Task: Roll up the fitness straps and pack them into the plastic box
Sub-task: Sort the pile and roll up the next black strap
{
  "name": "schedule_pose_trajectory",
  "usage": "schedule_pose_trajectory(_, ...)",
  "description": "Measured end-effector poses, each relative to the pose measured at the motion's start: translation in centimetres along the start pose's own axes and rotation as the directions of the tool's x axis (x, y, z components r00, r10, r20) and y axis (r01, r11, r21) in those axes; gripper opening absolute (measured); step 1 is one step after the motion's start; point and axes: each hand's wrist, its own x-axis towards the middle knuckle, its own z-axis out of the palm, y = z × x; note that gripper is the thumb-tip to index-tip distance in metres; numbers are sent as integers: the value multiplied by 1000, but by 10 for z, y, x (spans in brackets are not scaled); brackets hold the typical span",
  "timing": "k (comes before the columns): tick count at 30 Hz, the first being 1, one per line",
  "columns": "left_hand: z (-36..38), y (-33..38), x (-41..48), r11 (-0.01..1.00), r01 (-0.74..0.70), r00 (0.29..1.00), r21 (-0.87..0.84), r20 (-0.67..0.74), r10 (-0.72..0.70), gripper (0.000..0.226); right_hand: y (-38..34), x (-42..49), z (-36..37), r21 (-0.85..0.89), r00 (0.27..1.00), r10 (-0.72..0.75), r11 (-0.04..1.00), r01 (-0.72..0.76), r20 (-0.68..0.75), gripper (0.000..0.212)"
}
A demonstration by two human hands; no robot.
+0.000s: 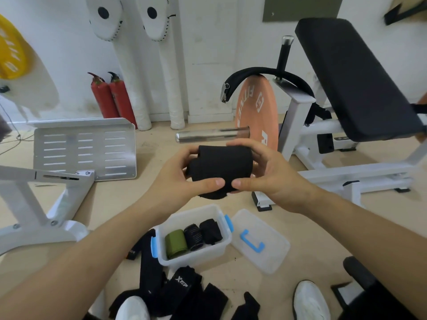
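Gym room, tan floor (111,204), white walls. The orange weight plate (258,107) carries white lettering, "FITNE" legible, the remainder cut off. The left hand (184,179) and right hand (265,174) together grip a rolled black strap (221,167) above the floor, thumbs pressing its near face; the roll's far side is hidden. The open plastic box (196,259) below holds three rolls, with its lid (265,250) beside it. The loose straps (182,289) show a white logo that is hard to make out.

Three rolled straps (194,236) lie in the box (196,259), lid (268,227) to its right, loose straps (180,289) before it.
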Motion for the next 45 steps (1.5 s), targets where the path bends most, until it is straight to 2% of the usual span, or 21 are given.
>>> schedule_pose_trajectory(6, 2, 2, -1, 989, -140, 989, 53, -50, 143, 62, -6, 4, 2, 243, 978, 201, 948, -207, 51, 55)
schedule_pose_trajectory(9, 4, 2, -1, 968, -201, 977, 148, -46, 209, 62, -5, 5, 3, 274, 974, 219, 934, -228, 60, 52)
schedule_pose_trajectory(12, 4, -1, 0, 965, -180, 980, 191, -51, 193, 64, 1, 7, 2, 293, 977, 206, 932, -214, 57, 45)
schedule_pose_trajectory(14, 6, -1, -1, 981, -113, 991, 156, -55, 123, 66, 5, 9, 0, 297, 981, 193, 935, -194, 33, 42)
schedule_pose_trajectory(17, 6, 2, 0, 999, 32, 997, 10, -66, -32, 61, 11, 12, -1, 286, 989, 151, 947, -148, 13, 42)
schedule_pose_trajectory(19, 5, 7, 3, 982, 157, 986, -105, -34, -161, 51, 14, 13, -1, 248, 994, 111, 962, -110, 10, 43)
schedule_pose_trajectory(21, 4, 11, 6, 935, 305, 951, -184, 13, -308, 52, 16, 14, -2, 181, 997, 80, 980, -80, 7, 44)
schedule_pose_trajectory(23, 1, 11, 10, 897, 405, 913, -178, 37, -405, 58, 18, 14, 0, 125, 998, 57, 990, -58, 16, 45)
schedule_pose_trajectory(25, -2, 10, 11, 888, 446, 895, -112, 79, -439, 62, 19, 13, 2, 95, 999, 42, 994, -45, 33, 46)
schedule_pose_trajectory(28, -5, 6, 11, 915, 397, 915, -68, 109, -388, 58, 17, 12, 3, 29, 999, 36, 999, -37, 18, 45)
schedule_pose_trajectory(32, -7, 5, 10, 954, 267, 964, -133, 31, -266, 50, 13, 15, -1, 48, 997, 59, 997, -57, -51, 55)
schedule_pose_trajectory(34, -7, 3, 10, 973, 183, 982, -142, -27, -189, 53, 12, 16, -2, 80, 994, 103, 992, -100, -35, 59)
schedule_pose_trajectory(36, -6, 2, 10, 994, 87, 990, -67, -104, -94, 59, 10, 14, -2, 174, 986, 160, 971, -164, 38, 63)
schedule_pose_trajectory(38, -5, 2, 10, 996, 1, 984, 87, -179, 15, 62, 5, 10, -1, 317, 974, 189, 922, -221, 128, 65)
schedule_pose_trajectory(40, -3, 1, 9, 970, -63, 978, 234, -181, 107, 62, 2, 7, 2, 399, 971, 187, 887, -233, 152, 63)
schedule_pose_trajectory(42, 0, 0, 7, 961, -86, 986, 264, -116, 120, 59, 4, 6, 4, 356, 979, 192, 912, -203, 68, 62)
schedule_pose_trajectory(45, 1, 1, 5, 989, 13, 1000, 147, -13, -11, 49, 11, 7, 2, 219, 987, 163, 963, -160, 1, 58)
